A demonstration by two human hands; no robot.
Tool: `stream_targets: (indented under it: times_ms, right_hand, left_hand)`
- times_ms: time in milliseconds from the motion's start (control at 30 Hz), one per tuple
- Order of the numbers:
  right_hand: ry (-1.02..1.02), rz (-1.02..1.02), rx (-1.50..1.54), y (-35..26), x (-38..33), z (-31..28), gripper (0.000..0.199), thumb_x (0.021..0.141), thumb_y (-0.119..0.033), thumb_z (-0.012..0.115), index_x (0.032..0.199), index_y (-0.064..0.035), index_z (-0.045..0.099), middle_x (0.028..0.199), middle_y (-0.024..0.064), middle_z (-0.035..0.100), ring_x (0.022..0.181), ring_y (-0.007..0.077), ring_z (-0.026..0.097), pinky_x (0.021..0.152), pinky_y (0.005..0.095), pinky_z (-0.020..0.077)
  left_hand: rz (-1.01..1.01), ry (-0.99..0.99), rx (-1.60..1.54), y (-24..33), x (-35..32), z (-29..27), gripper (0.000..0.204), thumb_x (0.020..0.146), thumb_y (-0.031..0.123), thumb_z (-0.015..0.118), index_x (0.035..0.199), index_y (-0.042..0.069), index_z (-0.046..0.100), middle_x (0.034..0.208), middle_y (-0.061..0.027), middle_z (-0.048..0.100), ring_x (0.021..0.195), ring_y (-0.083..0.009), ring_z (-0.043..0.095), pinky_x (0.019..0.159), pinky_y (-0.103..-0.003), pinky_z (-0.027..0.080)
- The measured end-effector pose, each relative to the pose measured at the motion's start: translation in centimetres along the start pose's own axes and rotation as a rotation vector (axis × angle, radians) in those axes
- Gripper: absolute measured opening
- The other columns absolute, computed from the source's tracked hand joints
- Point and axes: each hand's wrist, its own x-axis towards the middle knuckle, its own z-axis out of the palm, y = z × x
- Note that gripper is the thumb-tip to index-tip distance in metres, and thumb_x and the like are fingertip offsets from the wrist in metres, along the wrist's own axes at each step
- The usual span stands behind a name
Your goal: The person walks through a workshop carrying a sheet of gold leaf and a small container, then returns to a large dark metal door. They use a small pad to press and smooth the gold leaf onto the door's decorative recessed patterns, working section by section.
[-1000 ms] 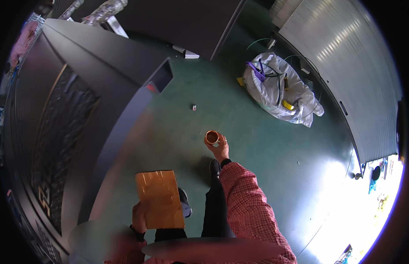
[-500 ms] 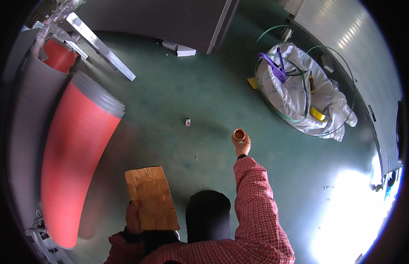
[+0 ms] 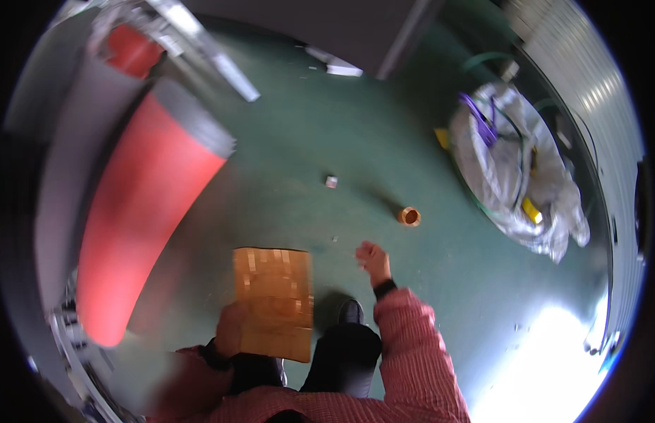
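Note:
My left hand [image 3: 231, 328] grips the lower left edge of a flat brown cardboard piece [image 3: 274, 303], creased and with shiny strips across it, held low in front of my legs. Above the floor, my right hand [image 3: 374, 262] is empty, with its fingers loosely bent and slightly blurred. Up and to the right of that hand stands a brown ring [image 3: 409, 216] on the green floor, hollow, like a roll of packing tape. It is apart from my fingers.
A small white box [image 3: 331, 182] lies on the floor ahead. At left leans a large red roll [image 3: 155, 211] with a grey end. To the right sits a white sack [image 3: 504, 169] with a purple-handled tool [image 3: 482, 121] and a yellow item [image 3: 532, 211] on it.
My right hand has let go of the brown ring, leaving it on the floor, and drawn back toward me. The cardboard has shifted and turned straighter. The whole view has swung.

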Motion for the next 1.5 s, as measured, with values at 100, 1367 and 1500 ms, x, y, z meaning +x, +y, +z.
stream_targets:
  times_ms: [100, 1367, 1500]
  right_hand:
    - [-0.197, -0.238, -0.309, -7.3, -16.1, 6.1, 0.008, 0.084, -0.008, 0.057, 0.088, -0.0029, 0.062, 0.068, 0.0046, 0.061, 0.06, 0.0127, 0.054, 0.056, 0.0272, 0.0454]
    - [-1.043, 0.118, -0.153, -18.0, -66.6, 21.0, 0.039, 0.094, -0.02, 0.043, 0.128, -0.0007, 0.04, 0.12, 0.0154, 0.053, 0.102, 0.0278, 0.058, 0.085, 0.0388, 0.0513]
    - [-1.155, 0.31, -0.167, -17.4, -67.8, 24.7, 0.038, 0.094, -0.019, 0.044, 0.127, -0.0009, 0.04, 0.119, 0.0151, 0.054, 0.101, 0.0276, 0.059, 0.085, 0.0385, 0.0514]
  left_hand:
    - [-0.019, -0.031, 0.045, 0.1, -2.1, 0.9, 0.034, 0.092, 0.016, 0.044, 0.116, -0.007, 0.053, 0.108, -0.0088, 0.06, 0.096, -0.0152, 0.057, 0.085, -0.03, 0.045]
    - [0.466, 0.305, -0.324, 4.5, -57.4, 9.1, 0.039, 0.096, 0.028, 0.046, 0.116, -0.004, 0.055, 0.108, -0.0065, 0.061, 0.095, -0.0143, 0.059, 0.083, -0.029, 0.047]
    - [0.595, 0.33, -0.491, 3.2, -58.6, 6.8, 0.04, 0.097, 0.027, 0.042, 0.117, -0.006, 0.051, 0.108, -0.0093, 0.061, 0.093, -0.0166, 0.06, 0.084, -0.03, 0.047]
